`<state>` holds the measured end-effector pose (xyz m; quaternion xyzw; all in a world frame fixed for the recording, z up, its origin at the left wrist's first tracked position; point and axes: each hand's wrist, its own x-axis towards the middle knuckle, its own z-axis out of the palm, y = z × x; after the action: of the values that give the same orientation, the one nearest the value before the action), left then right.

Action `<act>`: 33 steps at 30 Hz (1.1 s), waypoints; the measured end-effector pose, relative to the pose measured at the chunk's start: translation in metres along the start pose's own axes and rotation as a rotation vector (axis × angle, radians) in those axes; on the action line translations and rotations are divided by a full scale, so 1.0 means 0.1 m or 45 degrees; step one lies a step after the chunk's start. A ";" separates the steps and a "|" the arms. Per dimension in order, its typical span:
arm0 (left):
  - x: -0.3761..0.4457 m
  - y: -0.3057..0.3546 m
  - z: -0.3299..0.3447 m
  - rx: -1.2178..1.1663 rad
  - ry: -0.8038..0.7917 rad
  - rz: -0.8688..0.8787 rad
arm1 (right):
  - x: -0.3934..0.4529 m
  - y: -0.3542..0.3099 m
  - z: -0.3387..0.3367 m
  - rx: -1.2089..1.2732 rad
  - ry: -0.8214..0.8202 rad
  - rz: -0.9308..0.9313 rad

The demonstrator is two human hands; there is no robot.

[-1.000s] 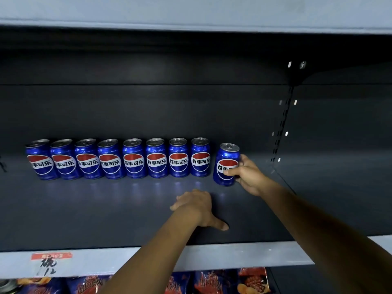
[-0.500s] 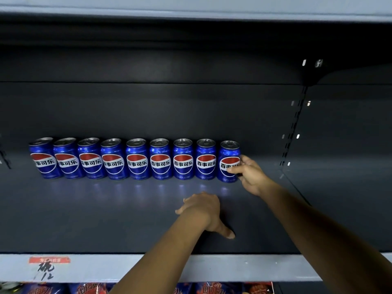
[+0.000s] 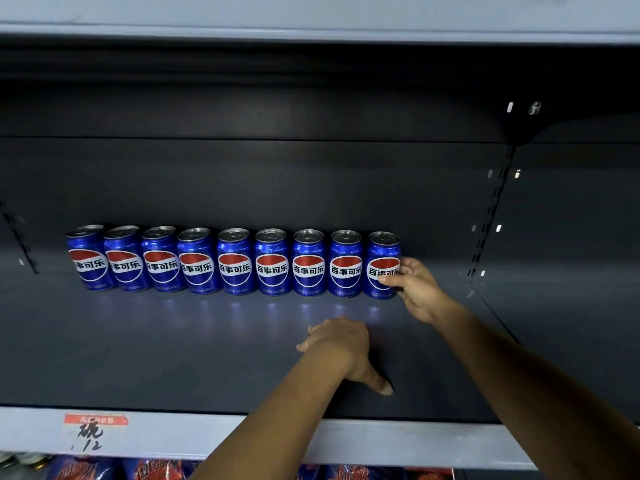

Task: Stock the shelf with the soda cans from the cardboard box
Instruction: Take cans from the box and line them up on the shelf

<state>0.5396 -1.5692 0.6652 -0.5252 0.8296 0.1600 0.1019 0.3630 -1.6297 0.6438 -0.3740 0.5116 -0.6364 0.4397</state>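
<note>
Ninth can [image 3: 382, 265] now flush in row, inside right hand [image 3: 417, 289] grip.

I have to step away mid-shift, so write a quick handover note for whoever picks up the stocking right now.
Right hand: grip on the ninth can, upright at the row's right end, not yet let go.
Left hand: holds nothing, resting on the shelf.
Done: nine cans in one row along the back.
Left: release the can. The cardboard box is out of view, so the remaining stock is unknown.
</note>
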 end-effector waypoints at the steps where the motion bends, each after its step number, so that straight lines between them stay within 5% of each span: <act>1: 0.00 0.00 0.00 -0.001 -0.003 -0.003 | 0.01 0.00 0.00 0.002 0.007 0.010; 19: 0.02 0.03 -0.04 0.005 -0.033 0.021 | -0.06 0.02 -0.02 -0.142 -0.008 0.076; 33: -0.05 -0.01 0.02 -0.049 0.008 0.027 | -0.26 0.14 0.07 -0.478 0.268 0.199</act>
<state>0.5423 -1.5645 0.6651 -0.5188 0.8321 0.1755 0.0876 0.3809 -1.6089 0.6305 -0.3400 0.6917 -0.5295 0.3543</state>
